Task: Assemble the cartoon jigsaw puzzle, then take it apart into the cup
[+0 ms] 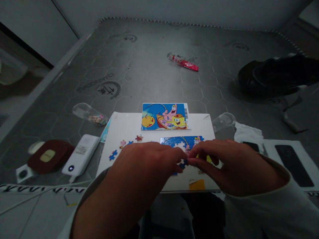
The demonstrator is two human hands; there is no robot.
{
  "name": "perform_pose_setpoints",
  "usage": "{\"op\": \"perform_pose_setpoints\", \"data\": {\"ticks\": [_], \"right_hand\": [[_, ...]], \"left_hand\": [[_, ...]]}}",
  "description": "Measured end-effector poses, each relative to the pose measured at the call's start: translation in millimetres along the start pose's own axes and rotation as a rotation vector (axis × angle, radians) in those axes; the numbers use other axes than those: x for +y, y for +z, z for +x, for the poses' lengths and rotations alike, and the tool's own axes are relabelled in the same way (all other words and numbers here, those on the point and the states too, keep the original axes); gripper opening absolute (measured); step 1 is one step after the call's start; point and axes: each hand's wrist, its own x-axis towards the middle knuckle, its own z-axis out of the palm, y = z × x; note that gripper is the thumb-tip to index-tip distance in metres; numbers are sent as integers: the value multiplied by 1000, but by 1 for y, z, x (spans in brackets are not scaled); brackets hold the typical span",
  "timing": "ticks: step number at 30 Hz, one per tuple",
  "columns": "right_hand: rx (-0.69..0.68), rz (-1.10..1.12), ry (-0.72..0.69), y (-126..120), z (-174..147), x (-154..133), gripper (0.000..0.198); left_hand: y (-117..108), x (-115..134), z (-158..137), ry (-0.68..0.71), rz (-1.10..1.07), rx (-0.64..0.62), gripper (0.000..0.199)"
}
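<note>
My left hand (152, 161) and my right hand (229, 162) meet fingertip to fingertip over a partly assembled jigsaw puzzle (170, 141). Both are closed in a pinch on a small dark blue puzzle piece (183, 164), mostly covered by the fingers. The puzzle lies on a white board (129, 126), its lower part hidden under my hands. Just behind it is the picture card (164, 116), showing cartoon figures in a boat. Loose pieces lie to the left, among them a blue puzzle piece (113, 155) and a brown one (139, 138).
Left of the board are a clear tube with pieces (91, 114), a white power bank (81, 154) and a brown round case (51, 156). On the right are a clear cup (224, 121), white tissue (248, 132) and a phone box (296, 162). A red packet (184, 63) lies farther back.
</note>
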Motion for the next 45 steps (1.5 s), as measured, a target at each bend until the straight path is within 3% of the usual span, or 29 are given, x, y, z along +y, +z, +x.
{"op": "perform_pose_setpoints", "data": {"ticks": [4,8,13,19,27,34,45], "right_hand": [[-113,-43,36,6,-1,18,19],[-237,-189,264,25,-8,35,12],[-167,-289,348,35,-14,34,13],[-225,-253,374,31,-11,30,12],[-191,-239,385,36,-13,36,14],[-241,-269,463,35,-9,35,12],[-220,-268,464,32,-10,36,15]], "left_hand": [[1,-2,4,-275,143,-57,13],[4,-6,10,-403,169,-130,22],[13,-5,12,-385,187,-193,18],[21,-11,14,-402,162,-282,9],[23,-14,11,-384,147,-247,8],[30,-18,15,-452,168,-333,11],[27,-15,11,-376,165,-290,8]]}}
